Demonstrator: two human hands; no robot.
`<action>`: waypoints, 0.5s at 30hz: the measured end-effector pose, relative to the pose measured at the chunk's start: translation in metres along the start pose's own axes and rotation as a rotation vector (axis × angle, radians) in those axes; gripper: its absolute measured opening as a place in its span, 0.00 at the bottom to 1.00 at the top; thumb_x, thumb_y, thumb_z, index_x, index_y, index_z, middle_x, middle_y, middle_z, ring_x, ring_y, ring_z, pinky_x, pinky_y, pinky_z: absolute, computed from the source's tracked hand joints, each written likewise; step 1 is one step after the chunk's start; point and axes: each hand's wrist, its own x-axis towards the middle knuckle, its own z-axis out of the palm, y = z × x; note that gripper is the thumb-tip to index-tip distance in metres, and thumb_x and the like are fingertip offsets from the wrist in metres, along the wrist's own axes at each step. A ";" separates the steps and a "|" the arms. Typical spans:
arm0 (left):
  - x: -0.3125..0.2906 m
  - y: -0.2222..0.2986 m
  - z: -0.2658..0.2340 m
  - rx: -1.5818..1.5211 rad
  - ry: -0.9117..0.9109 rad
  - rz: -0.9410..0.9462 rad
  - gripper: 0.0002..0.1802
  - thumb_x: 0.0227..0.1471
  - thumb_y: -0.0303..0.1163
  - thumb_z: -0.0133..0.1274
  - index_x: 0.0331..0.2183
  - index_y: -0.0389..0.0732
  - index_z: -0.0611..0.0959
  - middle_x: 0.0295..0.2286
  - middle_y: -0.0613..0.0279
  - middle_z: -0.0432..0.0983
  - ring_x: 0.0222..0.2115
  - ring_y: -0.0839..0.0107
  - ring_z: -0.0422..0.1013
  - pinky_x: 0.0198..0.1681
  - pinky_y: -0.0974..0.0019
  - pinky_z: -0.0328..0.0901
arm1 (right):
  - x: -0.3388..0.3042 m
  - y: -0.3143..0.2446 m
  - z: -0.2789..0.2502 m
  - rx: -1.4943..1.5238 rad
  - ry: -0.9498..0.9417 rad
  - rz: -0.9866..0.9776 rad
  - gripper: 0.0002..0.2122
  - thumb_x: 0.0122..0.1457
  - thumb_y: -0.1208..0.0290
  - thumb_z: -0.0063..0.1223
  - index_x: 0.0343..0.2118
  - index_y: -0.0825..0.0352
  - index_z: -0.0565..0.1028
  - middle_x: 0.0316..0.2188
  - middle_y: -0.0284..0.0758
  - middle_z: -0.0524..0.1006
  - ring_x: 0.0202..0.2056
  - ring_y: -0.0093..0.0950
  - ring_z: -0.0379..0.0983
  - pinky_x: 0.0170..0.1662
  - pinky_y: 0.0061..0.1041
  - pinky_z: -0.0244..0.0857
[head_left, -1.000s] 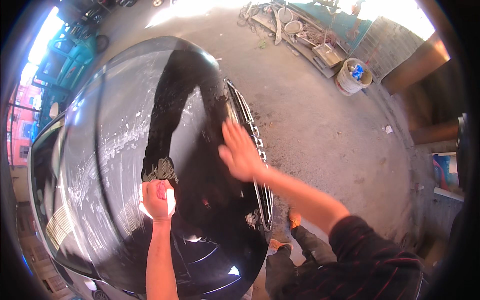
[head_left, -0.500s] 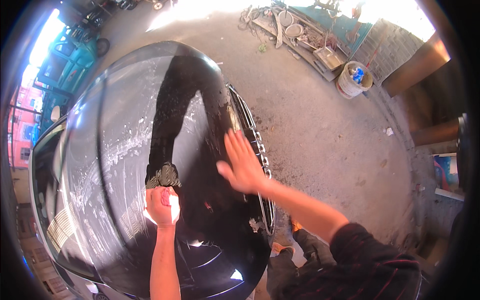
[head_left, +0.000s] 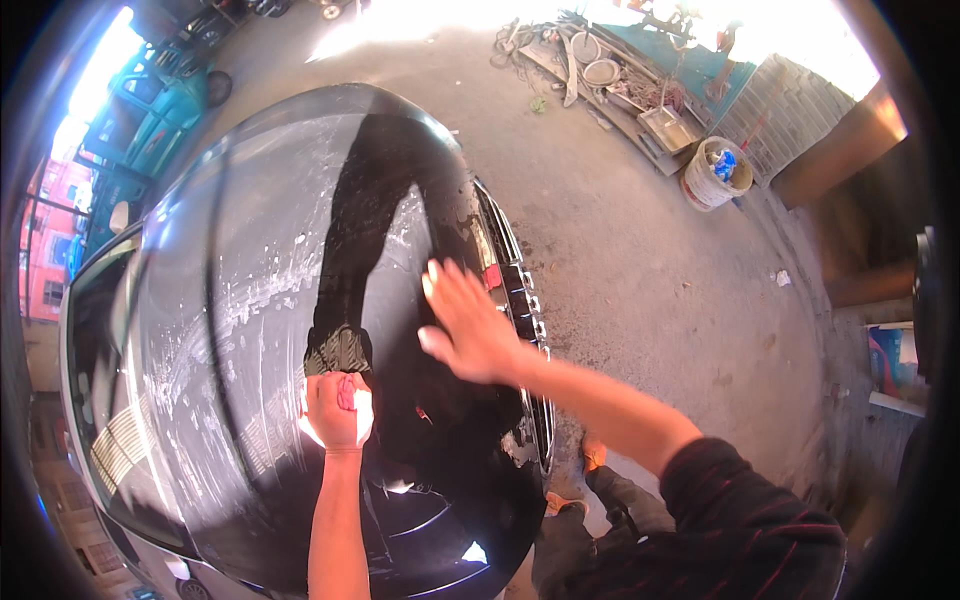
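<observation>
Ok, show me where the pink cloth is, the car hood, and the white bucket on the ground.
pink cloth (head_left: 346,392), head view, on the fold showing between the left hand's fingers.
car hood (head_left: 230,300), head view, on the soapy black panel left of the hand.
white bucket (head_left: 705,185), head view, on its outer wall.

A red rectangular badge sits on the car's front edge, by the grille.

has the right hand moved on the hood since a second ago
Cannot tell for sure: the right hand lies flat, fingers spread, beside the front grille in every picture. Its slight shift along the grille matches the whole view's drift.
</observation>
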 end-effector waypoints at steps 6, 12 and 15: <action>0.004 0.005 -0.004 0.021 0.014 0.082 0.10 0.55 0.31 0.71 0.34 0.47 0.83 0.32 0.62 0.78 0.29 0.59 0.79 0.32 0.55 0.74 | -0.064 -0.025 -0.026 0.042 -0.253 -0.156 0.40 0.75 0.45 0.52 0.79 0.73 0.61 0.82 0.53 0.55 0.83 0.53 0.46 0.84 0.53 0.38; 0.007 0.018 0.006 -0.049 -0.018 0.010 0.12 0.52 0.33 0.74 0.34 0.49 0.84 0.33 0.64 0.79 0.30 0.58 0.80 0.35 0.55 0.75 | 0.082 0.058 0.001 -0.066 0.061 0.089 0.39 0.80 0.44 0.41 0.80 0.74 0.56 0.84 0.52 0.51 0.83 0.52 0.44 0.84 0.50 0.38; 0.002 0.004 -0.004 0.062 -0.016 0.033 0.10 0.53 0.34 0.72 0.34 0.50 0.84 0.33 0.65 0.80 0.32 0.59 0.80 0.35 0.54 0.76 | -0.031 0.000 0.001 0.040 0.004 0.071 0.42 0.79 0.43 0.44 0.81 0.75 0.55 0.83 0.54 0.51 0.84 0.53 0.43 0.84 0.52 0.36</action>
